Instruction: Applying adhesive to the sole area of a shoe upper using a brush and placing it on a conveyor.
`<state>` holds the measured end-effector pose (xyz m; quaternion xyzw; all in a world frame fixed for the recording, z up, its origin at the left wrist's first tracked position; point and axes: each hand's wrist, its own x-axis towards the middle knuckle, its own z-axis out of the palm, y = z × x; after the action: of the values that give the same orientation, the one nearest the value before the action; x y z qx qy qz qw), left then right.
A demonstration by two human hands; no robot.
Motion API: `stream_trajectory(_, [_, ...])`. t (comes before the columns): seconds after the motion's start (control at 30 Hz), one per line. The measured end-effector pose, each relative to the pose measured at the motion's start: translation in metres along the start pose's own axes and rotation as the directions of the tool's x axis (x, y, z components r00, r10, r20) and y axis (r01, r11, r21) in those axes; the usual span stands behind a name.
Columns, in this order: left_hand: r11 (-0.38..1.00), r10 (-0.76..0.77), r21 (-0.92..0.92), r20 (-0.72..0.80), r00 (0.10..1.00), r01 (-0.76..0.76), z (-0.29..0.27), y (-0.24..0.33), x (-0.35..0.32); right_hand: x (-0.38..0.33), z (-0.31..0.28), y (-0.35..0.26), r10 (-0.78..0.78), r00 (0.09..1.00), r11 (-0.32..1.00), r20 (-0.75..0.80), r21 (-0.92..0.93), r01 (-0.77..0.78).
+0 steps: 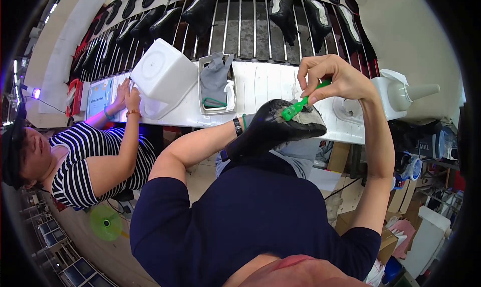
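Note:
A black shoe upper (pixel 268 127) is held tilted above my lap, its pale sole side facing up. My left hand (pixel 249 120) grips it from the far side; its fingers are hidden behind the upper. Thumb and fingers of my right hand (pixel 333 79) are closed in a pinch round a small green brush (pixel 300 106). The brush's head touches the pale patch on the underside, near the upper's middle.
A white bench (pixel 260 86) runs ahead, bearing a white box-shaped container (pixel 163 69), a tray with grey cloth (pixel 215 84) and a white spouted container (pixel 401 94). Beyond, black uppers (pixel 283 19) lie on a roller rack. A co-worker (pixel 100 156) is at the left.

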<state>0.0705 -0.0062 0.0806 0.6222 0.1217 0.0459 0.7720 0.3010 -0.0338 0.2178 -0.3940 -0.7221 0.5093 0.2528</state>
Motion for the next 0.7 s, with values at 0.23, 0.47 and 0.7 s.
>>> stream_trajectory(0.23, [0.991,-0.070,-0.125,-0.120,0.990,0.055,0.016,0.006,-0.003,0.010,-0.007,0.007,0.012,0.999,0.999,0.045,0.036,-0.014])
stream_trajectory(0.47, [0.971,-0.134,-0.224,-0.231,0.964,0.081,0.018,0.019,-0.017,0.009,-0.005,0.009,0.055,0.991,0.994,0.122,0.091,-0.066])
stream_trajectory(0.7, [0.952,-0.160,-0.302,-0.329,0.931,0.057,0.014,0.037,-0.008,-0.036,-0.022,0.033,0.011,0.985,0.973,-0.172,0.229,0.029])
